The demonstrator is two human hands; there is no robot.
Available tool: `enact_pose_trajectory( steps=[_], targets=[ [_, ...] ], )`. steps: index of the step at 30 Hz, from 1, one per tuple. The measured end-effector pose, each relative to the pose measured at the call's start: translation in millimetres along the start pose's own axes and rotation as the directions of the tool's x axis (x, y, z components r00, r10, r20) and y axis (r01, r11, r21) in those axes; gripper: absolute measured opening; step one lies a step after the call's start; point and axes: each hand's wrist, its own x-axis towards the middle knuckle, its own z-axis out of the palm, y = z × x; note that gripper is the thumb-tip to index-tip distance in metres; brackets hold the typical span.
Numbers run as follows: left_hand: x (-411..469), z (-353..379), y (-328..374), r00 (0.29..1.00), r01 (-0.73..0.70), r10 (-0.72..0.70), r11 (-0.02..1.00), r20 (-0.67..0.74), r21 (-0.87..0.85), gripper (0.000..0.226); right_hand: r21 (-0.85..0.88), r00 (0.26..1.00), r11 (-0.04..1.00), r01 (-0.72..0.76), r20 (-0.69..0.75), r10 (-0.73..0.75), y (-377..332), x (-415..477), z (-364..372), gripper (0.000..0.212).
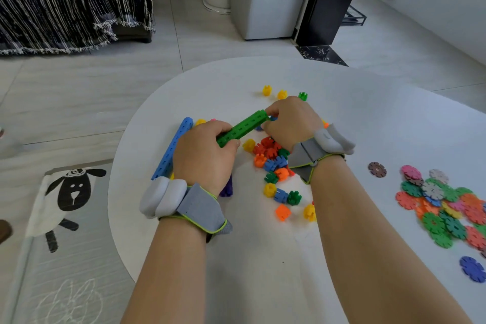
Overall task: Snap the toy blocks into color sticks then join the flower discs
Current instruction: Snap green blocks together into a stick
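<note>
We hold the long green plastic block stick (pixel 243 127) over the round white table (pixel 368 102), left hand (pixel 202 152) curled round its near end, right hand (pixel 289 121) pinching the far end. Beneath lie loose coloured plastic blocks (pixel 273 163); flat coloured flower discs (pixel 444 208) heap well right.

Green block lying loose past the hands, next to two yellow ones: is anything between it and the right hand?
Nothing visible. The green block sits on the table just beyond the right hand. That hand is busy, though: it pinches the far end of the green stick; the left hand grips the near end.
</note>
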Motion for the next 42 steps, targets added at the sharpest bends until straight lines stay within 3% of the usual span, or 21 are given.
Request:
enact_pose_trajectory(
  steps=[2, 4, 7, 9, 12, 14, 16, 18, 21, 26, 42],
  targets=[
    [1.1, -0.3, -1.2, 1.0, 0.008, -0.008, 1.0, 0.001, -0.003, 0.026, -0.066, 0.998, 0.998, 0.012, 0.06, -0.008, -4.2, 0.8, -3.3, 0.01],
    [1.5, -0.4, -2.0, 1.0, 0.01, -0.01, 1.0, -0.001, -0.014, 0.026, -0.087, 0.996, 0.995, 0.046, 0.079, -0.039, -2.7, 3.4, -2.1, 0.026],
    [1.0, -0.8, -2.9, 1.0, 0.013, -0.012, 1.0, 0.008, -0.022, 0.026, -0.057, 0.998, 0.997, 0.049, 0.03, -0.048, 0.2, 2.2, 2.1, 0.009],
    [1.0, -2.3, -5.4, 1.0, 0.017, -0.017, 1.0, 0.019, -0.018, 0.025, 0.024, 0.997, 0.999, 0.035, -0.069, -0.034, 4.4, -2.3, 8.3, 0.027],
    [0.6, -2.9, -7.4, 0.999, 0.006, -0.005, 1.0, 0.036, -0.021, 0.025, 0.303, 0.958, 0.951, 0.057, -0.283, 0.033, 12.0, -23.5, 8.9, 0.024],
    [0.0, -2.6, -6.4, 0.999, -0.006, 0.007, 1.0, 0.054, -0.013, 0.025, 0.612, 0.956, 0.788, 0.071, -0.266, 0.12, 18.3, -37.7, 8.2, 0.018],
    [-1.5, -1.5, -3.5, 0.997, -0.021, 0.022, 1.0, 0.073, -0.015, 0.027, 0.851, 0.975, 0.522, 0.061, -0.164, 0.152, 19.5, -50.5, 8.6, 0.017],
    [-3.2, -0.3, -0.7, 0.996, -0.029, 0.031, 0.999, 0.085, -0.026, 0.027, 0.959, 0.985, 0.281, 0.029, -0.075, 0.155, 17.8, -57.5, 9.4, 0.016],
    [-6.2, 0.7, 2.2, 0.995, -0.042, 0.044, 0.999, 0.089, -0.02, 0.026, 0.989, 0.985, 0.147, 0.017, -0.042, 0.168, 17.1, -62.1, 9.2, 0.014],
    [-6.7, 1.7, 6.9, 0.992, -0.08, 0.08, 0.997, 0.099, -0.005, 0.026, 0.998, 0.986, 0.065, 0.018, -0.029, 0.165, 21.7, -65.7, 9.4, 0.015],
    [-8.4, 8.7, 13.8, 0.982, -0.144, 0.148, 0.989, 0.113, -0.045, 0.023, 0.999, 0.989, -0.049, 0.007, 0.0, 0.146, 31.3, -67.2, 13.4, 0.018]
  ],
)
